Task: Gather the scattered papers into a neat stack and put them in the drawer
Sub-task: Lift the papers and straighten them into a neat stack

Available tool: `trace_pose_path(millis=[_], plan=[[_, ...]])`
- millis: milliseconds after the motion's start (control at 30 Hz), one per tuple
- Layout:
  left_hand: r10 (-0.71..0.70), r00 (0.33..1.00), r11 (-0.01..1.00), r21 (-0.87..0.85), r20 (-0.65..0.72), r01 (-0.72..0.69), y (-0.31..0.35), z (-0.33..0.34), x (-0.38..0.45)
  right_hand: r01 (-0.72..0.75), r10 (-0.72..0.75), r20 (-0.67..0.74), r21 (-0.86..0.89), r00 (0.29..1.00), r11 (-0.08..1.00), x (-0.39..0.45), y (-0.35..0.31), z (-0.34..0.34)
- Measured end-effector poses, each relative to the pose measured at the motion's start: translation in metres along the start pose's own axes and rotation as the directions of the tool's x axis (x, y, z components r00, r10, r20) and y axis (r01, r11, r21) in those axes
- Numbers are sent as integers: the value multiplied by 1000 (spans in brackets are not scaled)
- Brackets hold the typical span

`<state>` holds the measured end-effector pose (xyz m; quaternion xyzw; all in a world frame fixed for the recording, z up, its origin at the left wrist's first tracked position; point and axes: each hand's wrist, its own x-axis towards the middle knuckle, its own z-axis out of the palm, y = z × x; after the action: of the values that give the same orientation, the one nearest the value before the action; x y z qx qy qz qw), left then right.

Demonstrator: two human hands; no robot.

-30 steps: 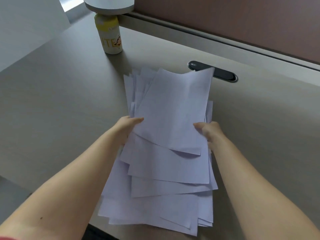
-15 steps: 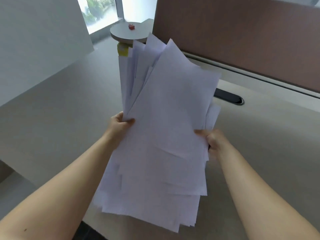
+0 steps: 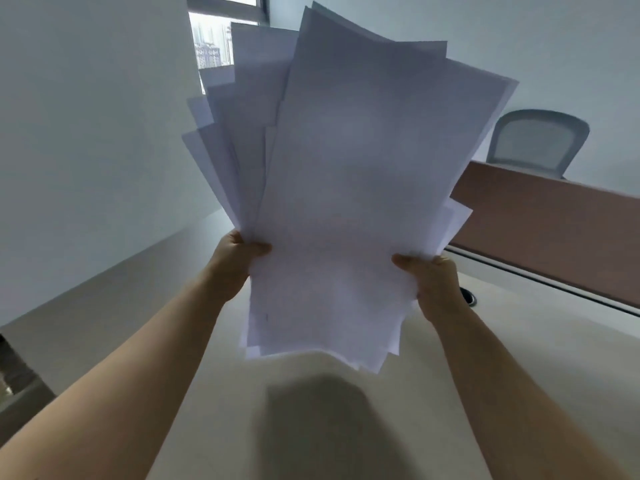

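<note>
You've got the whole bunch of papers (image 3: 346,188) up in the air right now, well above the desk (image 3: 502,358), standing more or less upright in front of you. Your left hand (image 3: 235,261) grips the left edge of the bunch, thumb curled over the front sheet and the fingers tucked behind where you can't see them. Your right hand (image 3: 433,282) does the same on the right edge, thumb pinching the front sheet, so both hands are clamped on the paper at about the same height. The sheets are nowhere near squared up: above your hands they fan out, with several corners poking out to the left of the front sheet and a few more peeking past its right side, and below your hands the bottom edges hang in uneven steps. Straight under the papers there's a dark shadow (image 3: 311,417) on the desk. To the right of the papers, along the far edge of the desk, runs a reddish-brown divider panel (image 3: 554,223), with the back of a grey mesh chair (image 3: 533,140) showing above it. Left of the papers' top corner you can see a bit of window (image 3: 211,43) with buildings outside. No drawer in sight from this angle.
</note>
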<state>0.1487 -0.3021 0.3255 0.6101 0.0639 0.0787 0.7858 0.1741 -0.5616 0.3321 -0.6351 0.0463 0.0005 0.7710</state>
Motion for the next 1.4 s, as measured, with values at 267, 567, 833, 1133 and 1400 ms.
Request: trace_pose_path(millis=[267, 567, 833, 1133, 1400], plan=[[-82, 997, 995, 50, 0, 82, -17, -5, -7, -1, 7, 99, -67, 995, 998, 2, 15, -14], [-185, 974, 970, 132, -133, 203, -62, -15, -12, -56, 56, 148, -5, 987, 998, 5, 47, -18], [-278, 960, 920, 274, -44, 279, -42, -17, 2, -110, 123, 79, -153, 989, 982, 15, 28, -8], [-354, 935, 892, 303, 9, 335, -60, -13, 3, -163, 165, -15, -269, 986, 949, 11, 45, -3], [-131, 978, 959, 228, -160, 166, -32, 11, 31, 12, -39, -129, -200, 991, 980, 24, 22, 10]])
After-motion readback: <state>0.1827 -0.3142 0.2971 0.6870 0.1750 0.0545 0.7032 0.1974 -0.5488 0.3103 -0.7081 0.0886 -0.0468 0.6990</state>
